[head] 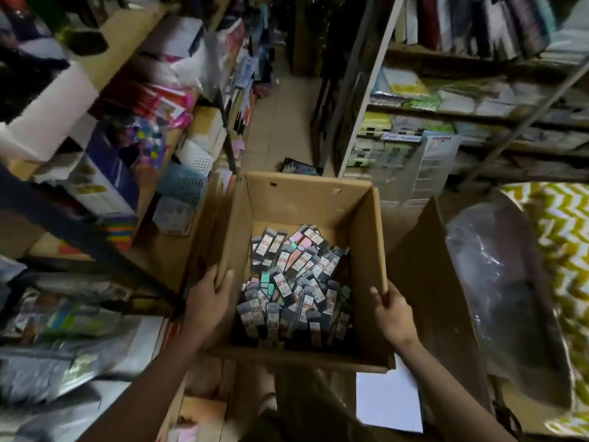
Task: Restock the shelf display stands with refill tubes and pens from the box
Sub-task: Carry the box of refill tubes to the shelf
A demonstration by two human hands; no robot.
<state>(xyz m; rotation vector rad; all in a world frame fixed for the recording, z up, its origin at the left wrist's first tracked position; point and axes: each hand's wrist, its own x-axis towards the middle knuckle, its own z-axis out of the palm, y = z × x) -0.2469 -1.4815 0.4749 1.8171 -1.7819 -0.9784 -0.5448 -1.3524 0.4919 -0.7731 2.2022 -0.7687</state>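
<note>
Matt brown corrugated cardboard box [376, 237], edges rough. Refill tubes [296, 282] inside: smooth plastic w/ paper labels. Glossy crinkled plastic bag [497, 282] at right. Shelf upright [366, 84]: white painted metal.

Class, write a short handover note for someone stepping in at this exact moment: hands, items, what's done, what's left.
Left hand grips the cardboard box's left wall; right hand grips its right wall.
Refill tubes lie piled loose in the box bottom, none in hand.
Done: box is held in the aisle between the shelves.
Left: all restocking; no display stand can be made out in this blurred view.
</note>
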